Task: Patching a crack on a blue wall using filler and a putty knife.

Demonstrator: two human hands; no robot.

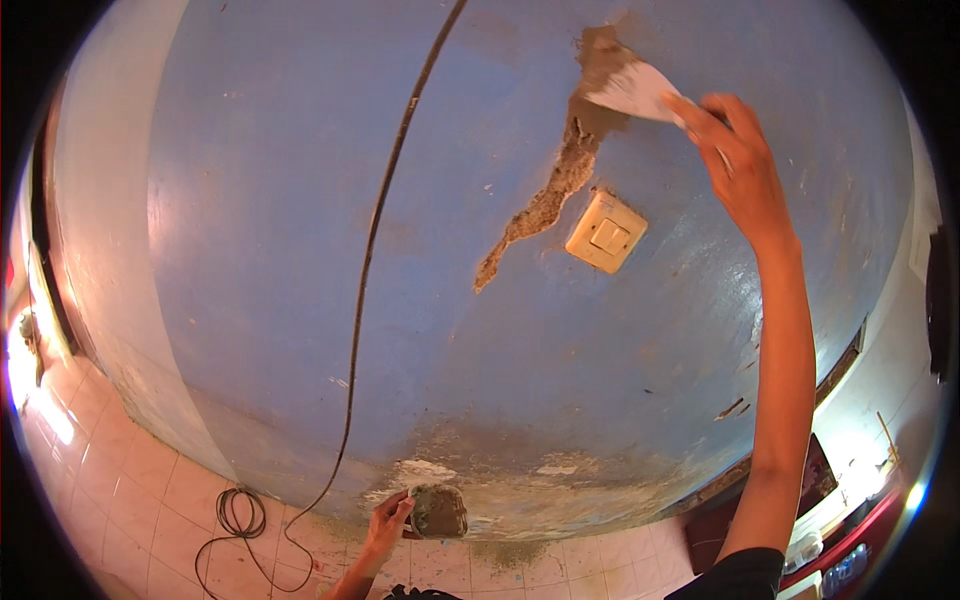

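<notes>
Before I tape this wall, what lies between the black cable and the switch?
Blue wall, broken by a plaster gash, in the head view.

You can read no text, number or sign here. Any marking on the light switch (608, 234) is too small for you to tell.

White scraper (632, 92) with handle mostly hidden by the right grip (738, 160), black cable (372, 235) cut off at the top edge
</notes>
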